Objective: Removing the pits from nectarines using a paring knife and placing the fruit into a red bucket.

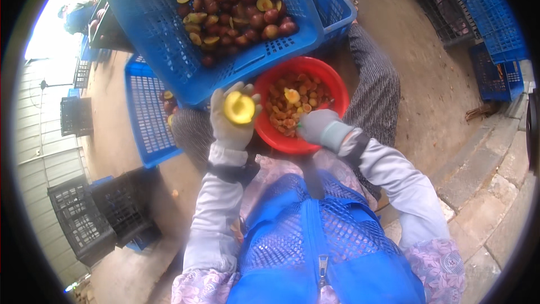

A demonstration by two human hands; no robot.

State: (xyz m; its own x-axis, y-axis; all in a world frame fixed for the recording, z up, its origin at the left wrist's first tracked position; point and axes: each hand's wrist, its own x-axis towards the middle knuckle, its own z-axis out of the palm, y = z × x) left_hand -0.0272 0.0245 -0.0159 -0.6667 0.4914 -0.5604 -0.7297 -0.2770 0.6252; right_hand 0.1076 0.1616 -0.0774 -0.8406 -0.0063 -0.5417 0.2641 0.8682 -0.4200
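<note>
My left hand, in a pale glove, is turned palm up and holds a plum half, its yellow cut face and hollow showing. The red basin stands between my knees, with a heap of orange-brown pits and fruit scraps inside. Over the basin's near right rim, my right hand, in a grey glove, is closed. A small green bit shows at its fingers; the rest of what it grips is hidden.
A large blue crate of whole and halved plums leans toward me beyond the basin. Under it, another blue crate holds a few plums. Black crates stand at the left, more blue crates at the far right. Stone blocks edge the right side.
</note>
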